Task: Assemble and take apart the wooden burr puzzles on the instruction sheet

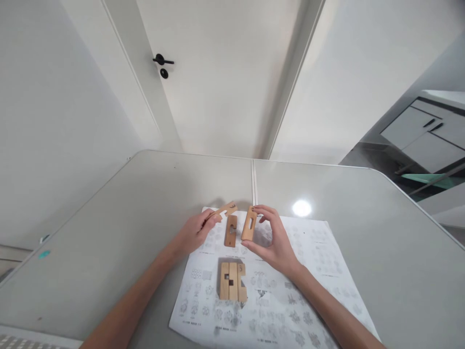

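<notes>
I see L hand [196, 230] w/ grip clamped on notched wood pc [230, 209]; R hand [275, 242] pinches slotted pc [246, 233] by its ends.

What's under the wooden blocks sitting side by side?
White paper with printed pictures shows all around the wooden blocks, so it seems to be underneath. Whatever is printed right beneath them is covered and can't be seen.

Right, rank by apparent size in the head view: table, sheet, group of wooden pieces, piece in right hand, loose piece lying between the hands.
1. Table
2. Sheet
3. Group of wooden pieces
Right-hand piece and loose piece: too alike to rank; the held one may be nearer the camera.
</notes>
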`<state>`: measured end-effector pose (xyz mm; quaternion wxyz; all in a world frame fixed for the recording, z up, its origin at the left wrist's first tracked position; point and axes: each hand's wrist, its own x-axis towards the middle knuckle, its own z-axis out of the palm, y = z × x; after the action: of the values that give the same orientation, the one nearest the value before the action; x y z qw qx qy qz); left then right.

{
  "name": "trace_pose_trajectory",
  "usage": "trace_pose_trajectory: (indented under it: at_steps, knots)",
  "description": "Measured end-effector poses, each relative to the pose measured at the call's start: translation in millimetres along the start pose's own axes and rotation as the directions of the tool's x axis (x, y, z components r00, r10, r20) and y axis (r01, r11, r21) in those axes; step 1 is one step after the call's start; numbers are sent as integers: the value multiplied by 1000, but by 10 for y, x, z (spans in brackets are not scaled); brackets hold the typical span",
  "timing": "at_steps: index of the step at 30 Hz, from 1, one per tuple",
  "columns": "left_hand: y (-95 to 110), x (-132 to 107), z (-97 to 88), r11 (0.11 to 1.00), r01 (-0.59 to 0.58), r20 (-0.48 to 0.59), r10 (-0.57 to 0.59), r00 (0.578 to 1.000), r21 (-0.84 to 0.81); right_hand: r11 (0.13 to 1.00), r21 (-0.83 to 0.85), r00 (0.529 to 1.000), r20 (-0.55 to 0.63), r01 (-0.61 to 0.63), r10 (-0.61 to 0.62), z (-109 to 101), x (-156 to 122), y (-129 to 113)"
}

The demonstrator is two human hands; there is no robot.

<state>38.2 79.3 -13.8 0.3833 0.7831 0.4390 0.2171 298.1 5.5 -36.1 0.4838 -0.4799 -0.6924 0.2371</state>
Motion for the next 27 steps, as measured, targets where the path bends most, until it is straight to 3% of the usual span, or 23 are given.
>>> trace_pose_trajectory:
  at_steps: [4,9,13,18,22,27]
  knots:
    - [119,-28,101,869,90,211,17,977,-486,994,112,998,-69,18,-11,34,-26,-57]
    - [183,-35,152,715,191,310,37,950,-672,974,225,1000,-14,18,-15,59,-63,15]
    - [200,-32,158,676,200,298,30,954,-709,967,253,999,33,18,-27,79,-88,19]
    - [188,-30,167,686,198,288,17,958,-700,976,217,1000,6,14,-15,65,-90,-49]
    - [176,-34,167,736,192,278,-5,960,-649,978,207,1000,-6,8,-7,27,-74,-64]
    - [149,-45,156,813,159,258,-12,966,-560,984,178,997,65,20,-32,-26,-55,-61]
